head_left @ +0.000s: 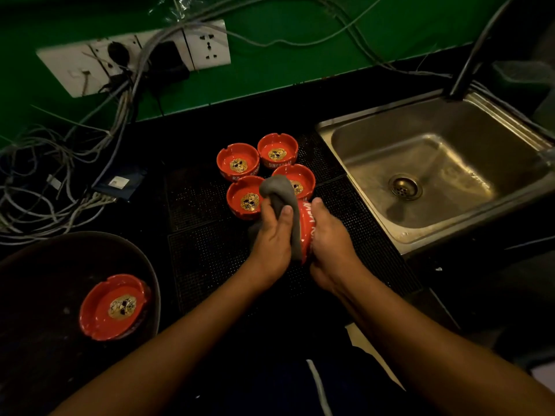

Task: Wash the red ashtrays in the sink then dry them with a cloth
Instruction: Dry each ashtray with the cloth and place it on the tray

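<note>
Left hand (pixel 271 240) with cloth (pixel 277 190) — right hand (pixel 330 240) round ashtray (pixel 306 232)

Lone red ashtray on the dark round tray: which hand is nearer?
Left. The left hand, gripping a grey cloth, is up and right of the lone red ashtray; the right hand lies farther right, holding another red ashtray.

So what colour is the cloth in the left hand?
The cloth is grey, clearest in the head view.

White lettering starting "SING", the rest blurred, stands on the wall of the far ashtray (pixel 277 150) well beyond the fingers (pixel 316 205); white letters on the gripped ashtray (pixel 307 226) beneath them cannot be read.
</note>
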Demonstrator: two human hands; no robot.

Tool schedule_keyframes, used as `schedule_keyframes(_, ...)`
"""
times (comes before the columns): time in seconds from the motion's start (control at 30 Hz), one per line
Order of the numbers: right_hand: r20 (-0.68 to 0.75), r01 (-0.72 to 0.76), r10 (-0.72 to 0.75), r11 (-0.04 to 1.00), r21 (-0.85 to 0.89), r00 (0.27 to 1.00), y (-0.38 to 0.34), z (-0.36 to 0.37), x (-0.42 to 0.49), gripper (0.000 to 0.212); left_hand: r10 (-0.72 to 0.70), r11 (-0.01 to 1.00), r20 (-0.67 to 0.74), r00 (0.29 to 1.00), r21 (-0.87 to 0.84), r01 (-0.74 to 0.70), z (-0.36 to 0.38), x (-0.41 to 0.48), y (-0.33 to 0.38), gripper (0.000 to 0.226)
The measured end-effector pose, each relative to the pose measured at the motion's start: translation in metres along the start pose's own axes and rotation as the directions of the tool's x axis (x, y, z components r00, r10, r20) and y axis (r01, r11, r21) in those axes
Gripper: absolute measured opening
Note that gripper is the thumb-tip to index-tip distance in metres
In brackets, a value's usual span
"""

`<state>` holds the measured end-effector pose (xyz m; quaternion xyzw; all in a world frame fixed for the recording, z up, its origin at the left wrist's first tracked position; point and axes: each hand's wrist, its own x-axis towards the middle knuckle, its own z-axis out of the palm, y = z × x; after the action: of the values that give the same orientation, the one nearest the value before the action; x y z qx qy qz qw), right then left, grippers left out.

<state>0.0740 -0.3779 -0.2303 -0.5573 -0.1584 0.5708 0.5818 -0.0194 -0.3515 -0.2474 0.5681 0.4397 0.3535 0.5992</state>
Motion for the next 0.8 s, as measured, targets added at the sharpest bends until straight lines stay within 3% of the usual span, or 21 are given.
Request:
schedule_keyframes(0.07,-0.046,0.034,-0.033,0.999,0.029,0.998,-0.006,0.001,0.004,0.043,0.026,1.0,0.017,1.0,0.016,-0.026,0.006,-0.006,-0.001,0.056)
schedule_keyframes(0.17,-0.074,-0.014,0.02,0.997,0.073,0.997,-0.014,-0.004,0.009,0.049,0.138,0.957,0.137,0.981,0.235,-0.167,0.019,-0.016,-0.004,0.063)
schedule_keyframes(0.23,-0.063,-0.077,0.084,0.992,0.101,0.994,-0.015,-0.005,0.007,0.044,0.128,0.915,0.194,0.973,0.356,-0.191,0.02,-0.008,-0.002,0.069)
schedule_keyframes(0.3,-0.05,-0.078,0.079,0.996,0.035,0.996,-0.01,-0.002,0.006,0.037,0.062,0.96,0.153,0.986,0.261,-0.1,0.012,0.006,0.004,0.07)
schedule_keyframes(0.37,-0.05,-0.056,0.056,0.998,-0.003,0.997,-0.007,0.003,0.004,0.036,0.009,0.996,0.105,0.994,0.089,-0.019,0.002,0.018,0.009,0.056)
schedule_keyframes(0.43,-0.034,-0.032,0.032,0.999,0.001,0.999,-0.011,0.008,0.002,0.039,-0.032,0.998,0.09,0.995,0.049,0.028,-0.001,0.02,0.012,0.063)
schedule_keyframes(0.57,-0.078,-0.021,0.025,0.999,0.048,0.997,-0.023,0.004,0.009,0.045,0.116,0.978,0.166,0.979,0.151,-0.142,0.014,0.004,0.018,0.074)
schedule_keyframes(0.7,-0.077,-0.128,0.138,0.984,0.119,0.987,-0.017,0.001,0.008,0.036,0.082,0.882,0.224,0.971,0.437,-0.175,0.019,0.01,0.026,0.059)
schedule_keyframes(0.77,-0.048,-0.122,0.126,0.99,0.071,0.991,-0.014,0.005,0.002,0.031,0.077,0.886,0.191,0.979,0.437,-0.155,0.012,0.021,0.034,0.059)
schedule_keyframes(0.8,-0.033,-0.101,0.102,0.994,0.037,0.994,-0.016,0.008,-0.002,0.03,0.061,0.93,0.157,0.986,0.351,-0.113,0.008,0.025,0.039,0.052)
